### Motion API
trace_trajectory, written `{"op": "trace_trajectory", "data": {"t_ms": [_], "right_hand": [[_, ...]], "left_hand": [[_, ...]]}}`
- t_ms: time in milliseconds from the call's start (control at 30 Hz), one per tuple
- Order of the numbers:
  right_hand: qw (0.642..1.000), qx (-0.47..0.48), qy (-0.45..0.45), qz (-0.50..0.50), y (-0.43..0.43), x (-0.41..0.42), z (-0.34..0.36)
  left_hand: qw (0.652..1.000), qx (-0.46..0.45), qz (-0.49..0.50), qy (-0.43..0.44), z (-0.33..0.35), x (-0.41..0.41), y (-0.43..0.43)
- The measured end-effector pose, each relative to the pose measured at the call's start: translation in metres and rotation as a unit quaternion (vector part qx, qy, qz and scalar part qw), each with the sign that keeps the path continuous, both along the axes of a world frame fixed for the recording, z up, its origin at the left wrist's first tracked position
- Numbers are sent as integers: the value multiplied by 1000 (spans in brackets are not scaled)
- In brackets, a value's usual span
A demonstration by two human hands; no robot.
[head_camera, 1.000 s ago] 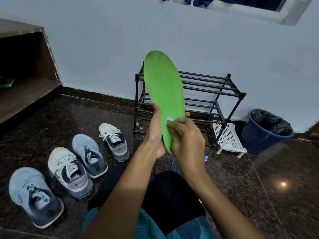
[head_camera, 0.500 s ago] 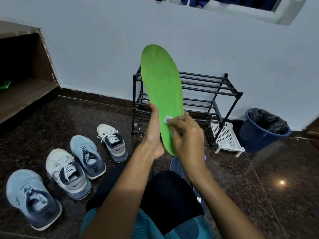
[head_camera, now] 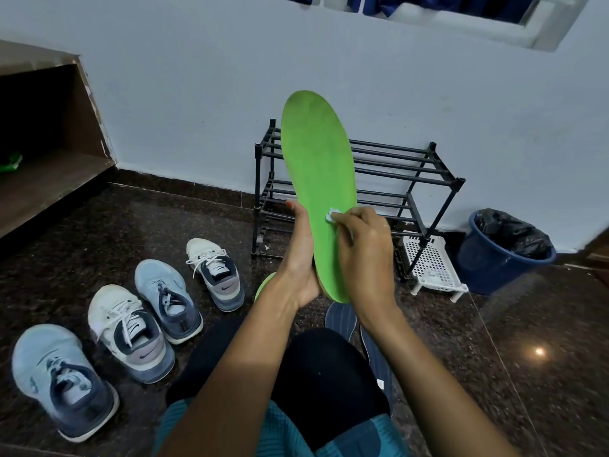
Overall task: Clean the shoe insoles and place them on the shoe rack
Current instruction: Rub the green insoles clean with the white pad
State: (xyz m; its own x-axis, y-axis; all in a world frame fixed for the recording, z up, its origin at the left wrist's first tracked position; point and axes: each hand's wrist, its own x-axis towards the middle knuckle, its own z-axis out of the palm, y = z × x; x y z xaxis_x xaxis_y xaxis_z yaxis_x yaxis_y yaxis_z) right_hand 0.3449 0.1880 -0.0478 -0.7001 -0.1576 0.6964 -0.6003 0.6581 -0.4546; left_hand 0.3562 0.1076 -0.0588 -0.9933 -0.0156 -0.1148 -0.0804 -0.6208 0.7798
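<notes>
Barely shifted, right hand (head_camera: 365, 258) pinches a wipe (head_camera: 330, 215) against the green insole (head_camera: 319, 166) gripped by left hand (head_camera: 301, 258); shoe rack (head_camera: 412, 173) beyond awaits insoles.

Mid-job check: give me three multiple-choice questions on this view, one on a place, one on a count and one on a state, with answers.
1. Where does the blue bin stand?
A) right of the shoe rack, by the wall
B) on top of it
C) left of it

2. How many shoes stand on the floor?
A) two
B) three
C) four

3. What is the right hand doing?
A) hanging idle
B) pinching a small white wipe against the green insole
C) gripping a shoe

Answers:
1 A, it sits past the rack's right post.
2 C, two white and two light blue.
3 B, it presses the wipe to the insole, which the left hand holds.
</notes>
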Motion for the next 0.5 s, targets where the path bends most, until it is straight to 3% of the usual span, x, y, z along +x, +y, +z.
{"op": "trace_trajectory", "data": {"t_ms": [233, 500], "right_hand": [[995, -41, -17, 89, -7, 17, -6], [999, 31, 7, 3, 0, -9, 2]], "left_hand": [[999, -2, -23, -32, -2, -1, -6], [1000, -15, -2, -18, 2, 2, 1]]}}
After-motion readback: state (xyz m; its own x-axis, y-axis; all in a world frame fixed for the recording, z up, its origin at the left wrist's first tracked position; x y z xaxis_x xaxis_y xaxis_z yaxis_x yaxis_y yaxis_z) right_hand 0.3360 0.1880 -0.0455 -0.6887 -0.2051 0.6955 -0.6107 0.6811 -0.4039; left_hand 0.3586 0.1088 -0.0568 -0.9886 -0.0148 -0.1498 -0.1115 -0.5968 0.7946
